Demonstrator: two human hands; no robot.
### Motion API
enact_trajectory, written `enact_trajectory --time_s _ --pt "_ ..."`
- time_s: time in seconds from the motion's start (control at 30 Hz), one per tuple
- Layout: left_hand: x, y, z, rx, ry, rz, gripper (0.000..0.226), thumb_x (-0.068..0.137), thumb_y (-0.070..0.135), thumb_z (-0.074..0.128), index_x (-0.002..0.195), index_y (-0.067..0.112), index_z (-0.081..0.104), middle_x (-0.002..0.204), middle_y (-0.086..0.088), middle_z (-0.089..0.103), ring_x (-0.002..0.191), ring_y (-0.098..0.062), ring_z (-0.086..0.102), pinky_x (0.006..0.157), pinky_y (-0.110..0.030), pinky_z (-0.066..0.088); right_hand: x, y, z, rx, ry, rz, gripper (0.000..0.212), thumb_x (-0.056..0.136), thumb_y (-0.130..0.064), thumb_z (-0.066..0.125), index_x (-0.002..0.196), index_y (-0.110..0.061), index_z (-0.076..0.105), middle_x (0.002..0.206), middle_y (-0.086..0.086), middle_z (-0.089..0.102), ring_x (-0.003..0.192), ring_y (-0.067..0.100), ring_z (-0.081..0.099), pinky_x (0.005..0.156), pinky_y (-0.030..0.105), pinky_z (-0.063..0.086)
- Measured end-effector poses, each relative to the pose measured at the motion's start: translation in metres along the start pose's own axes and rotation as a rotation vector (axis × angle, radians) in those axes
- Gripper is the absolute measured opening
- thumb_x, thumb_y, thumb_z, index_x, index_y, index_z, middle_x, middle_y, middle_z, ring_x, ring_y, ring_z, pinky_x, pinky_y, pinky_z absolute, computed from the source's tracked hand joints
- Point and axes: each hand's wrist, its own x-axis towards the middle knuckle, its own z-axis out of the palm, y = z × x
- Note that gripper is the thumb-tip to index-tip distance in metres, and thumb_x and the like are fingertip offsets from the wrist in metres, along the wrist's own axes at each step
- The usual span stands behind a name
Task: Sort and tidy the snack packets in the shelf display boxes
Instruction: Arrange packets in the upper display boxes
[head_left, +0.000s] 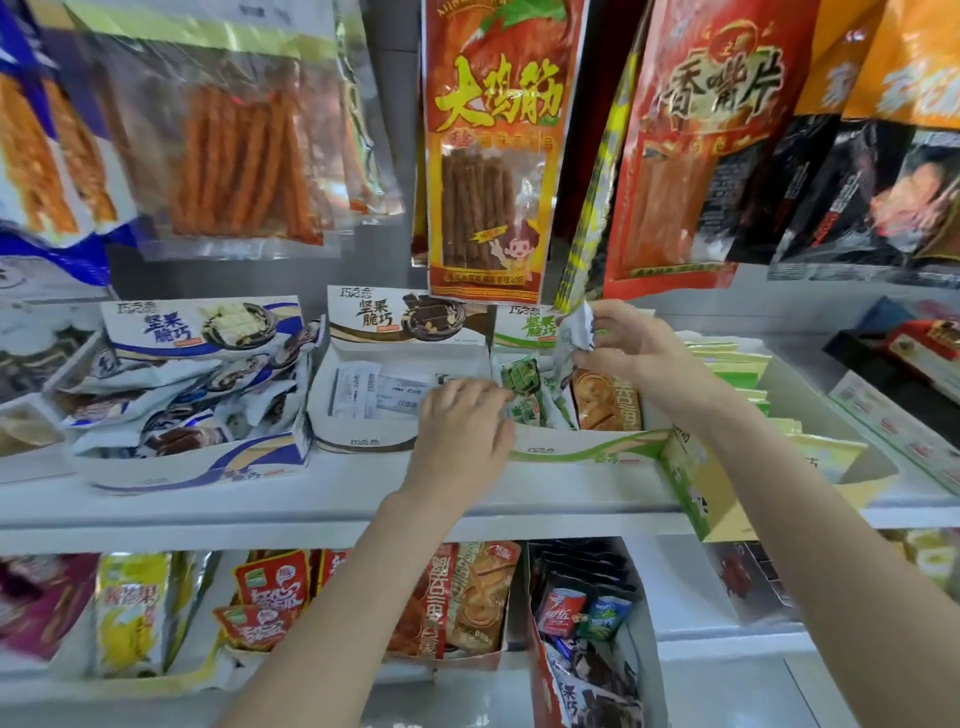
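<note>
Three display boxes stand side by side on the white shelf (311, 499). The blue box (197, 462) on the left is heaped with blue-and-white packets. The brown box (363, 441) in the middle holds only paper slips. The green box (587, 449) on the right holds green packets (519, 379) and an orange packet (602, 400). My left hand (462, 421) reaches into the green box's left side, fingers curled over the green packets. My right hand (628, 343) pinches a white-and-blue packet (576, 332), lifted above the green box.
Large snack bags (488, 156) hang from hooks just above the boxes. To the right lie stacked green packets (737, 364) and a red-and-black box (914, 343). The lower shelf holds more boxes of packets (467, 603).
</note>
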Motion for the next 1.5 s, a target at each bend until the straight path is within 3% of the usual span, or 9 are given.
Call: enact_trajectory --time_s 0.2,0.33,0.57,0.77,1.0,1.13,1.23,1.37,1.5 --pt "-0.052 -0.059 -0.042 0.006 0.258 -0.182 0.031 0.085 0.008 0.055 0.115 0.013 0.06 0.121 -0.006 0.056 0.116 -0.03 0.047 0.101 -0.045 0.032 0.01 -0.05 0.06 0.109 0.228 -0.069 0.029 0.079 -0.028 0.071 0.096 -0.015 0.05 0.083 -0.004 0.06 0.047 0.001 0.049 0.048 0.021 0.042" --pt "-0.081 -0.111 -0.078 0.082 0.42 -0.363 0.032 0.082 0.006 0.057 0.113 0.008 0.06 0.12 -0.012 0.057 0.112 -0.036 0.05 0.094 -0.048 0.037 0.027 -0.074 0.116 -0.079 0.223 -0.126 0.045 0.071 -0.035 0.077 0.1 -0.017 0.047 0.089 -0.006 0.063 0.076 0.01 0.06 0.066 0.034 0.053" --pt "-0.097 -0.189 -0.119 0.202 0.242 -0.567 0.046 0.085 0.019 0.057 0.131 0.018 0.047 0.147 0.001 0.033 0.137 -0.027 0.018 0.11 -0.047 0.016 0.073 -0.11 0.188 -0.228 -0.014 -0.279 0.026 0.084 -0.03 0.066 0.091 -0.005 0.069 0.095 0.014 0.069 0.092 0.026 0.061 0.078 0.038 0.047" --pt "-0.092 -0.211 -0.123 0.145 0.188 -0.517 0.047 0.085 0.014 0.059 0.131 0.015 0.048 0.138 -0.01 0.039 0.131 -0.032 0.029 0.106 -0.045 0.027 0.111 -0.095 0.238 -0.995 -0.336 -0.218 0.036 0.096 -0.039 0.041 0.088 -0.006 0.051 0.119 0.019 0.044 0.115 0.034 0.038 0.097 0.041 0.032" --pt "-0.099 -0.213 -0.115 0.044 0.263 -0.465 0.036 0.087 0.003 0.057 0.122 0.014 0.058 0.136 -0.007 0.041 0.122 -0.028 0.033 0.102 -0.029 0.023 0.111 -0.103 0.234 -0.805 -0.427 -0.018 0.042 0.087 -0.044 0.058 0.061 -0.021 0.032 0.065 -0.005 0.033 0.059 0.011 0.035 0.05 0.024 0.024" --pt "-0.096 -0.211 -0.113 0.049 0.283 -0.495 0.035 0.087 0.009 0.058 0.122 0.016 0.06 0.135 -0.006 0.042 0.119 -0.027 0.033 0.099 -0.026 0.022 0.095 -0.103 0.261 -0.675 -0.335 -0.026 0.038 0.088 -0.045 0.055 0.091 -0.007 0.055 0.086 0.008 0.056 0.087 0.027 0.052 0.06 0.029 0.034" --pt "-0.094 -0.205 -0.112 0.051 0.215 -0.513 0.037 0.088 0.017 0.057 0.125 0.021 0.056 0.141 -0.006 0.034 0.128 -0.027 0.025 0.106 -0.033 0.022 0.087 -0.096 0.281 -0.799 -0.331 -0.031 0.051 0.094 -0.043 0.044 0.129 -0.007 0.04 0.125 0.015 0.054 0.117 0.034 0.047 0.084 0.035 0.038" --pt "-0.093 -0.202 -0.109 0.088 0.135 -0.533 0.028 0.091 0.022 0.053 0.117 0.026 0.062 0.148 -0.003 0.023 0.135 -0.026 0.015 0.11 -0.038 0.023 0.089 -0.093 0.281 -0.838 -0.425 -0.08 0.059 0.092 -0.042 0.047 0.142 -0.016 0.028 0.141 0.011 0.044 0.127 0.033 0.041 0.101 0.04 0.039" --pt "-0.09 -0.201 -0.115 0.054 0.114 -0.582 0.02 0.087 0.029 0.06 0.106 0.028 0.068 0.145 0.0 0.027 0.132 -0.025 0.018 0.107 -0.038 0.025 0.089 -0.099 0.276 -0.749 -0.526 -0.132 0.059 0.09 -0.033 0.053 0.142 -0.015 0.031 0.139 0.009 0.045 0.122 0.026 0.046 0.091 0.029 0.04"
